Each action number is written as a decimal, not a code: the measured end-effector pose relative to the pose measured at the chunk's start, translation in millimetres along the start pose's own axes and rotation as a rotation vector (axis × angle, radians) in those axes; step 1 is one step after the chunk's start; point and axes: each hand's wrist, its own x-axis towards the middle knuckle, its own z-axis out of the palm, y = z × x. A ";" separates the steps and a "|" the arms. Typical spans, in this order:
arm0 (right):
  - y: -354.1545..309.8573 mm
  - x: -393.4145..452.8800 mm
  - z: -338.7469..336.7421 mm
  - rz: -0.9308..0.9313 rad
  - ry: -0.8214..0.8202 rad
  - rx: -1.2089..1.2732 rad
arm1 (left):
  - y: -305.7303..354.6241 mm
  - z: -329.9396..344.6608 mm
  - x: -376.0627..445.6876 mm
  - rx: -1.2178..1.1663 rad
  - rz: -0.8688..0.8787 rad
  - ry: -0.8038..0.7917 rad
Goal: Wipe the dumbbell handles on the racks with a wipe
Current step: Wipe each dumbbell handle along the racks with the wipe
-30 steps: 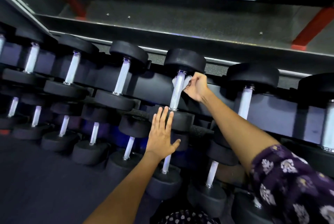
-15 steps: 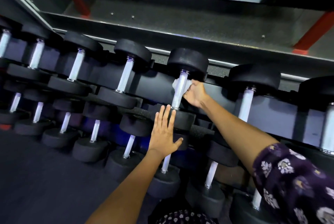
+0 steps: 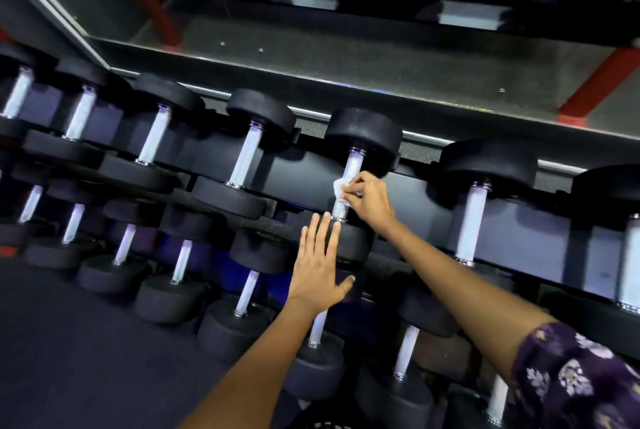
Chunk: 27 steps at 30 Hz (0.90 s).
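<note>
The rack [image 3: 304, 170] carries dumbbells in at least two tiers, each lying with its handle running front to back and its black ends seated in the rack. This leaves the pale metal handles exposed and easy to reach from the front.

At the far left, the upper-tier dumbbells [image 3: 154, 137] sit untouched, handles bare. Whether they have been wiped cannot be told from their look.

Moving toward the middle, the left hand [image 3: 320, 271] lies flat, fingers straight and released, with its fingertips against the near end [image 3: 353, 243] of the dumbbell being cleaned. It grasps nothing. In my judgement it is there to steady that dumbbell so it does not roll while the handle is rubbed.

Just above it, the handle [image 3: 349, 186] of that upper-tier dumbbell is the one in work. The wipe [image 3: 338, 188], small and white, is bunched against the middle of the handle, on its left side. The right hand [image 3: 369, 200] pinches it there, fingers clenched on the wipe and pressing it to the metal. The bare lower stretch of the handle shows a rough grip pattern.

To the right, the next dumbbell [image 3: 472, 217] waits, handle uncovered; it looks to be the likely next one along the tier.
</note>
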 end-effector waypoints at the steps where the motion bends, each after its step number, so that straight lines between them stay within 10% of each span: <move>1: -0.7 7.6 -3.4 -0.037 0.003 -0.050 | -0.2 -0.8 0.0 0.008 0.004 -0.007; 6: -5.8 30.8 -3.3 0.109 0.103 -0.106 | 2.0 -5.8 1.0 0.030 -0.017 -0.037; 11: -4.2 -10.3 -8.0 -0.209 -0.291 -0.388 | 6.0 -11.0 -1.2 0.029 -0.044 -0.067; 15: -23.5 8.4 -6.4 -0.050 -0.136 -0.348 | 10.4 -18.3 -3.0 0.034 -0.033 -0.124; 23: -18.1 -7.1 -24.5 -0.010 -0.515 -0.433 | 14.6 -39.5 -3.7 0.072 -0.064 -0.267; 27: 0.6 -35.4 -51.3 0.178 -0.205 -0.256 | 18.9 -44.9 -5.4 0.029 -0.092 -0.251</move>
